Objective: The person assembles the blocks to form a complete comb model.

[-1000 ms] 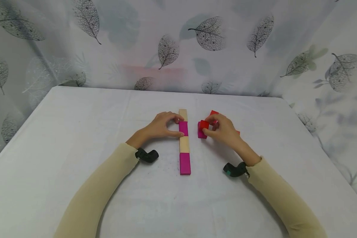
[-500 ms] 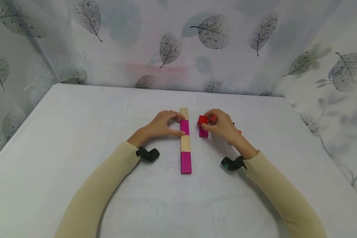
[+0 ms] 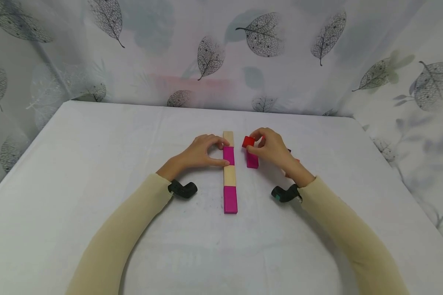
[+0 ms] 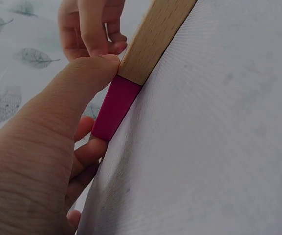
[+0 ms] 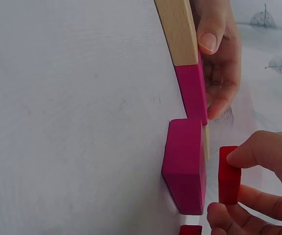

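Observation:
Wooden blocks lie end to end in a row, alternating plain wood [image 3: 229, 176] and magenta [image 3: 230, 200]. My left hand [image 3: 199, 153] pinches the upper magenta block [image 3: 228, 155] in that row, thumb at its near end and fingers at its far end. Between thumb and fingertips, my right hand [image 3: 273, 149] holds a small red block [image 3: 248, 141]. In the right wrist view that red block [image 5: 228, 175] is raised above the table, beside a loose magenta block [image 5: 185, 164]. The loose block stands to the right of the row.
Part of another red block [image 5: 190, 230] shows at the bottom of the right wrist view. An orange-red piece [image 3: 297, 160] and a dark corner [image 3: 289, 150] peek out behind the right wrist. Leaf-patterned cloth [image 3: 214, 53] hangs behind the white table [image 3: 133, 127].
My right hand has carried the red block away from me and slightly left, from in front of the loose magenta block to its far end. The left hand keeps its place on the row.

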A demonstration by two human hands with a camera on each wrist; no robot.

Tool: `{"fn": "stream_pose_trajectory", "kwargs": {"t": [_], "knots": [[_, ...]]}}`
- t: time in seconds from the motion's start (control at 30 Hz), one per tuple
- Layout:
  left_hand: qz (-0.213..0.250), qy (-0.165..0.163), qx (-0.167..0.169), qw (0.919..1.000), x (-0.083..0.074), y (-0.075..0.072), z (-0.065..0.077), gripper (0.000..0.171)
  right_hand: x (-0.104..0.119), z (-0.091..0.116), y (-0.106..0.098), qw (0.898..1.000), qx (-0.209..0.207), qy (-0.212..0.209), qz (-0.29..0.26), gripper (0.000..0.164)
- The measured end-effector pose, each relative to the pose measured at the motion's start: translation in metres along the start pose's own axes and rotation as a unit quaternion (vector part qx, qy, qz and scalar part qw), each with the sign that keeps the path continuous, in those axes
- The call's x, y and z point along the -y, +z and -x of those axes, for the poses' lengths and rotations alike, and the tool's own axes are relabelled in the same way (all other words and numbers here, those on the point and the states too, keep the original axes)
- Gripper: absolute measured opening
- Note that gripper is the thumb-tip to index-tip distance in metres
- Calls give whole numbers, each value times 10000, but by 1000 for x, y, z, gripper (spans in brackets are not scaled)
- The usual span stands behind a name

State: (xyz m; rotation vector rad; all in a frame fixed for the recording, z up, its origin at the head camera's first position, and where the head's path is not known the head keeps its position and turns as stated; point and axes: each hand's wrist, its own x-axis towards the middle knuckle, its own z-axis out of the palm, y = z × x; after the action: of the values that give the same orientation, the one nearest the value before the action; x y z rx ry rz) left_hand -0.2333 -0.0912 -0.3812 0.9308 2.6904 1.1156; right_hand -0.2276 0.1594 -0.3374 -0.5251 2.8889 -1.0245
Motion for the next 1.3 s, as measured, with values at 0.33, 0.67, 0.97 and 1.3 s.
{"fn": "stream_pose_trajectory", "kwargs": {"t": [0.33,0.67,0.97,1.3], "knots": [[4,-6,22,10000,1,0,0,55,4,-15,1,10000,75,-43,-38,36],[-2,101,-57,9999,2,-1,0,54,3,-33,1,9996,261,127,44,38],[-81,117,-44,9999,2,-1,-2,54,5,-42,4,9991,355,241,-54,40],[-54,143,-52,9999,2,-1,-1,54,13,-51,6,9988,406,260,-88,40]]}}
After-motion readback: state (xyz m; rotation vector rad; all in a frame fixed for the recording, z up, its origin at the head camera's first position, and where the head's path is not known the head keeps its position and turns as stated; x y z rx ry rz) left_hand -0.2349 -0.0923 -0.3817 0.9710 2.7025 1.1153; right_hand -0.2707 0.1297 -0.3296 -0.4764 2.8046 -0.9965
